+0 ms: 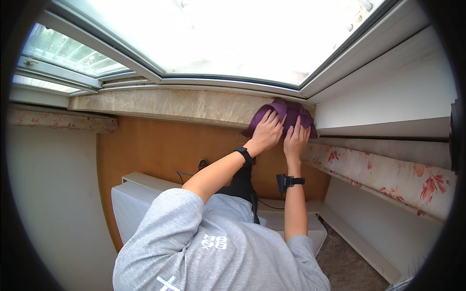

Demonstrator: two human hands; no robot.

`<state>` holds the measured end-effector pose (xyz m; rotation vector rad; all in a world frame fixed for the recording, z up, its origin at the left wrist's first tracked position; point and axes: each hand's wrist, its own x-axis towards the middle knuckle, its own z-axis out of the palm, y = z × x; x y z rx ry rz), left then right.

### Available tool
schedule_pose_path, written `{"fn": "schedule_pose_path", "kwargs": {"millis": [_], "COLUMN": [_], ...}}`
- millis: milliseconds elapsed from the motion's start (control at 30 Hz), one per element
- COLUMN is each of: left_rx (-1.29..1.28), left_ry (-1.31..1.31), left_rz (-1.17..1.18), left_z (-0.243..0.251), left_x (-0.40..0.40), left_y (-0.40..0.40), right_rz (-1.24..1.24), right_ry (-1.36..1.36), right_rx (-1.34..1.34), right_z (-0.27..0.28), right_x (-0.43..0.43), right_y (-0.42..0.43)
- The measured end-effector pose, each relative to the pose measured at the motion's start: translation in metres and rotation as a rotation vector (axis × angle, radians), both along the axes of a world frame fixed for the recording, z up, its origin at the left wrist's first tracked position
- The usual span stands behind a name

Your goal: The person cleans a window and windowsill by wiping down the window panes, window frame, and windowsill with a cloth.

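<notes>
A crumpled purple cloth (291,111) lies over the right end of the marble-patterned windowsill (174,103), against the corner of the window frame, and hangs over the sill's front edge. My left hand (268,130) holds its left part, with a fold of cloth beside the fingers. Just to the right, my right hand (297,140) is on the front of the same cloth, fingers stretched forward and hardly bent. Each wrist wears a black strap; the right one carries a black device.
A large window pane (233,40) stands behind the sill, with a smaller sash (72,51) at the left. Floral curtains (378,171) hang on the right and left. Below are wooden flooring (160,145), a pale cushioned piece (131,203) and a cable.
</notes>
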<state>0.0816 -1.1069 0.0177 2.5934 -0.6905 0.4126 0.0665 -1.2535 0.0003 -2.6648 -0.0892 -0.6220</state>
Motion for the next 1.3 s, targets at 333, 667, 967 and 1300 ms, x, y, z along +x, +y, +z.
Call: {"fn": "schedule_pose_path", "kwargs": {"millis": [333, 667, 967, 1300], "left_rx": [-0.007, -0.137, -0.31, 0.044], "left_ry": [0.048, 0.17, 0.336, 0.303], "left_rz": [0.148, 0.563, 0.791, 0.526], "left_z": [0.008, 0.005, 0.032, 0.003], "left_x": [-0.053, -0.126, -0.142, -0.038], "left_y": [0.096, 0.305, 0.443, 0.399], "right_rz": [0.092, 0.501, 0.558, 0.54], "right_ry": [-0.015, -0.071, -0.01, 0.055], "right_rx": [-0.221, -0.301, -0.42, -0.155], "right_z": [0.0, 0.015, 0.005, 0.028], "right_x": [0.002, -0.004, -0.003, -0.03], "right_y": [0.074, 0.352, 0.451, 0.38]}}
